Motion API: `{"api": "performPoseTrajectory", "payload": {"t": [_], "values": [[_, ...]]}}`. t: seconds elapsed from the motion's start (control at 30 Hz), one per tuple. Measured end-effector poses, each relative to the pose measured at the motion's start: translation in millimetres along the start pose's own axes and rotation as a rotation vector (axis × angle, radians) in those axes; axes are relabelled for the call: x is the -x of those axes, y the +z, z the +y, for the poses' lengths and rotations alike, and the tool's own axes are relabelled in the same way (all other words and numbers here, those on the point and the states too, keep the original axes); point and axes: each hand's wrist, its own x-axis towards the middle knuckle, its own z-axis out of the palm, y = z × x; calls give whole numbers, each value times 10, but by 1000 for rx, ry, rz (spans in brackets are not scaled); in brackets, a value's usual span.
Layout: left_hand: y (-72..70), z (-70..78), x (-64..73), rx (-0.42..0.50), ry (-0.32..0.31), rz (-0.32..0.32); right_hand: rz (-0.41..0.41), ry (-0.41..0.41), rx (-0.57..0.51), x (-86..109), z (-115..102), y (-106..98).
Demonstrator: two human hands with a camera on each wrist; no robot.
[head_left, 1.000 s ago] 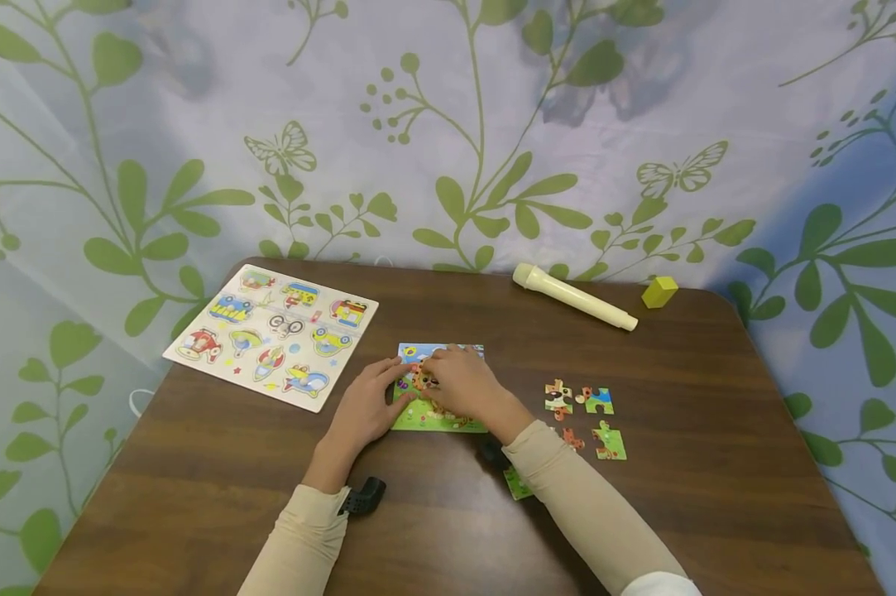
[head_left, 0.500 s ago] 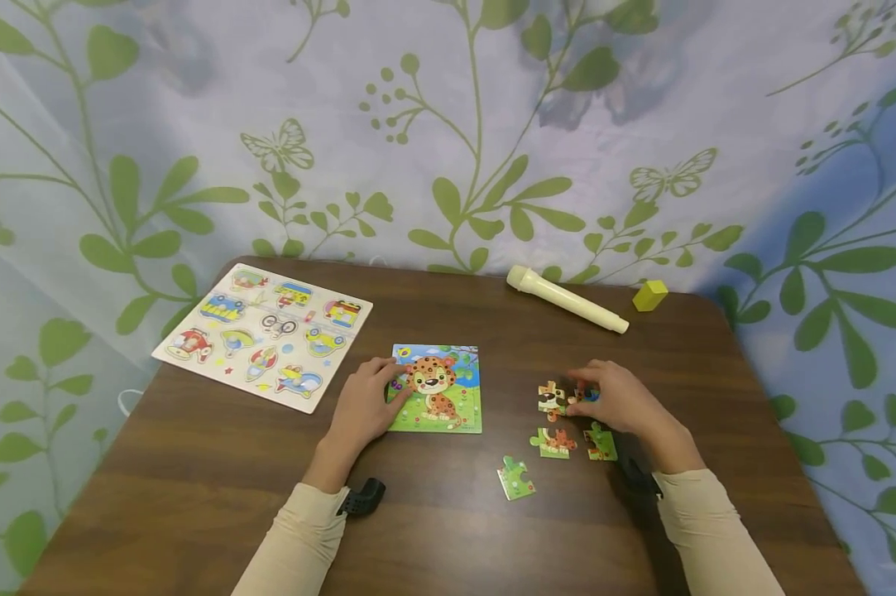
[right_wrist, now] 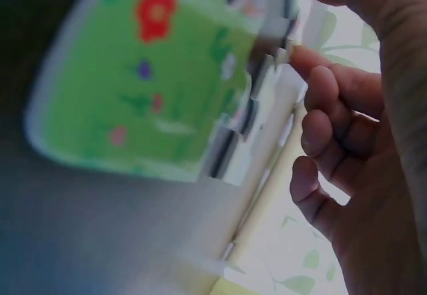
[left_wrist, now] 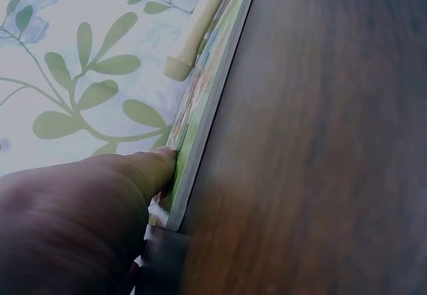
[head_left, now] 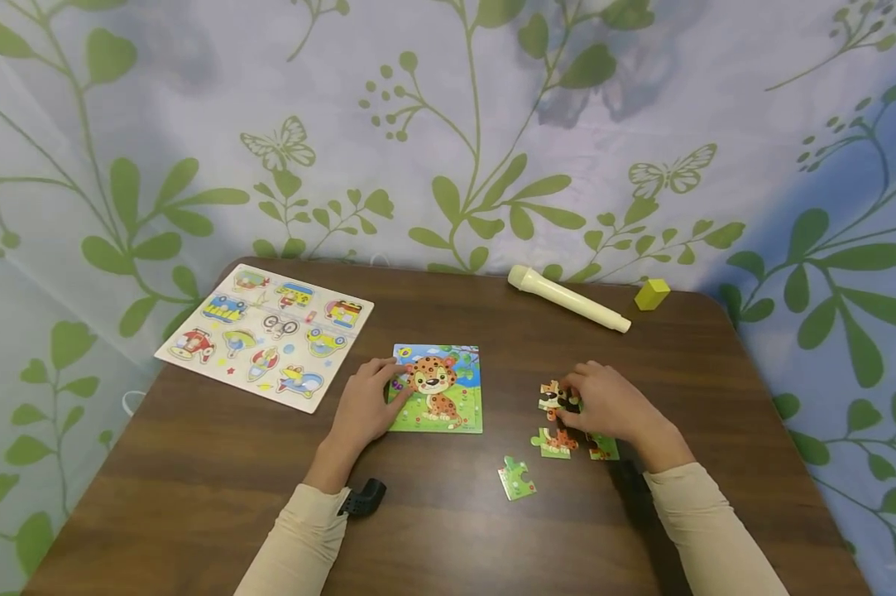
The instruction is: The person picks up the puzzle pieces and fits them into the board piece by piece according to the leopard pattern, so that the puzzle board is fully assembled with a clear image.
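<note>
My left hand (head_left: 363,401) rests along the left side of a small leopard jigsaw board (head_left: 458,406), relaxed. In the left wrist view its thumb (left_wrist: 157,168) presses on the board's near end. My right hand (head_left: 613,403) is over a group of loose jigsaw pieces, pinching one between thumb and forefinger; the hand mostly hides that piece. Beside it lies a leopard-face piece (head_left: 548,397). Below are a leopard-feet piece (head_left: 555,445) and a partly covered green corner piece (head_left: 606,449), seen close in the right wrist view. Another green piece (head_left: 518,480) lies apart, nearer the front.
On the left of the brown table (head_left: 448,530) is a white vehicle peg puzzle (head_left: 265,339). A cream toy microphone (head_left: 567,300) and a yellow block (head_left: 652,295) lie along the back edge. Behind stands a leaf-patterned curtain (head_left: 388,149).
The right hand has left the leopard board and gone right to the loose pieces, then shifted slightly left over them, pinching one. The left hand has stayed at the board.
</note>
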Motion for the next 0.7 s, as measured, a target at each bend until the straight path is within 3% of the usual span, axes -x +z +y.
{"api": "performPoseTrajectory", "payload": {"t": [0.3, 0.7], "values": [[-20, 50, 0, 16, -6, 3, 22, 72, -12, 20, 20, 64], [-75, 64, -6, 24, -8, 7, -33, 58, -113, -26, -72, -25]]}}
